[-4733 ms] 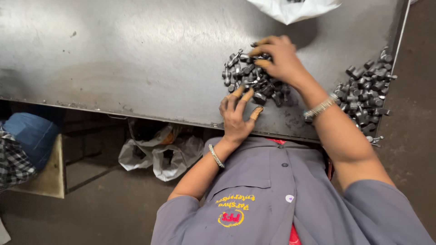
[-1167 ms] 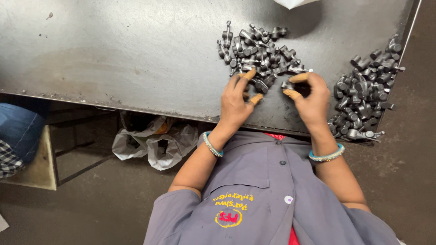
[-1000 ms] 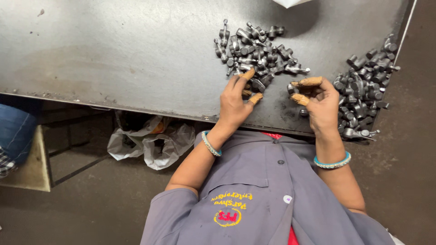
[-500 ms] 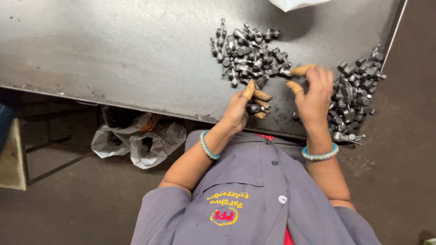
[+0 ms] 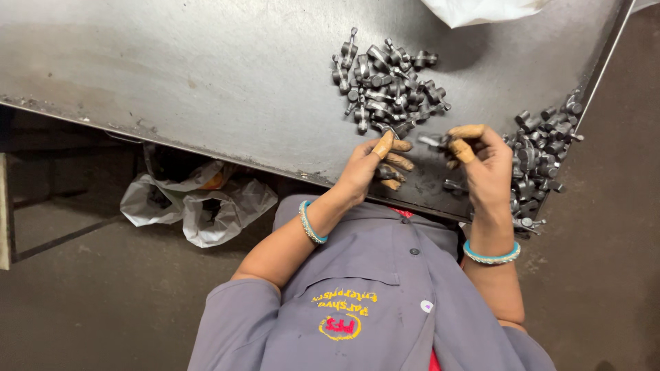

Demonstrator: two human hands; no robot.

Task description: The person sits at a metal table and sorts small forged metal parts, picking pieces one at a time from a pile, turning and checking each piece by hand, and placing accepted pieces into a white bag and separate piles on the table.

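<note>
A: Pinched. Right hand [image 5: 485,165] has one small metal part [image 5: 432,141] clamped between thumb and forefinger, held just above the table [image 5: 172,75], between the two heaps.

B: Left?

A: Left hand [image 5: 375,165] is curled at the near edge of the centre pile [image 5: 385,82], fingers [image 5: 393,161] folded in. Looks like a dark part sits under them, but I can't tell if it's gripped or just touched.

B: How do the parts handle?

A: My guess: solid steel, stiff, heavy for their size, no give at all. Not fragile. Surface looks dull grey, maybe oily, so likely a bit slippery. Each has a stem and a thicker head; the stem is the sensible place to pinch, two fingertips is enough. Both hands wear tan fingertip covers, which should help grip.

B: Counts?

A: Two hands, one person, grey shirt. Two heaps: centre pile and the right pile [image 5: 543,148] at the table's right edge. One part in the right hand, one loose part [image 5: 455,185] lying near it. Parts per heap: dozens, too overlapped to count exactly. One bangle [image 5: 311,221] on the left wrist, another on the right. Crumpled plastic bags [image 5: 199,203] on the floor under the table, number unclear. One white bag [image 5: 481,10] at the top edge.
</note>
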